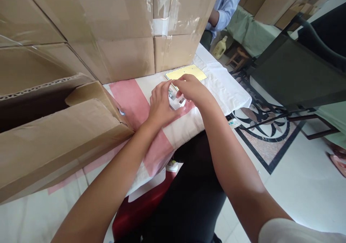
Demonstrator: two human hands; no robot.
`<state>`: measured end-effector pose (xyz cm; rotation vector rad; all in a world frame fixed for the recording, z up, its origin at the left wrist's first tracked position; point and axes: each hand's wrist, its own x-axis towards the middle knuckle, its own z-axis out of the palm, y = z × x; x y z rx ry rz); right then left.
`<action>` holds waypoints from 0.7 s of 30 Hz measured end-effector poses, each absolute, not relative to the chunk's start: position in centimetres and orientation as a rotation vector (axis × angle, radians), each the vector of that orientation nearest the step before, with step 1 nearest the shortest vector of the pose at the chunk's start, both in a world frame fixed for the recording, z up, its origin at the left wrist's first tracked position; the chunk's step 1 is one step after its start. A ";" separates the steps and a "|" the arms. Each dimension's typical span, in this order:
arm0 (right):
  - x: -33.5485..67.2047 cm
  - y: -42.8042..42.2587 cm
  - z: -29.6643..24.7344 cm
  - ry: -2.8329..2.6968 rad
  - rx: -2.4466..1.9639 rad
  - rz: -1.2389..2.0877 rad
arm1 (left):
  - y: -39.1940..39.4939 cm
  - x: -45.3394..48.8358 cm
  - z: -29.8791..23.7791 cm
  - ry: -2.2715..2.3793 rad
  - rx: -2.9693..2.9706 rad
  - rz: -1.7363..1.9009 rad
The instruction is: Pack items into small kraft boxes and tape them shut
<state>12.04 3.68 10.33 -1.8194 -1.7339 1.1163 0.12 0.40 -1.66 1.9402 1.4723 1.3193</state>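
Holds a white package [175,102] over the bench [128,97] in clamped fingers of the left hand [160,104], apparently working its top with bent fingers of the right hand [195,89], too hidden to tell whether gripping, and seemingly needs steadying next.

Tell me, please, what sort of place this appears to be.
It looks like an indoor storeroom or makeshift workroom, perhaps within a home: taped cardboard boxes are stacked on a surface covered with pink-and-white cloth, above a decoratively patterned floor.
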 end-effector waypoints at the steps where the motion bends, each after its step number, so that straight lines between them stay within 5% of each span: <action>1: 12.0 3.6 10.4 -1.734 -1.825 1.109 | 0.3 0.2 -1.6 1.484 1.938 1.305; 21: 11.8 3.1 10.5 -1.767 -1.891 1.081 | 0.3 0.3 -1.6 1.508 1.871 1.352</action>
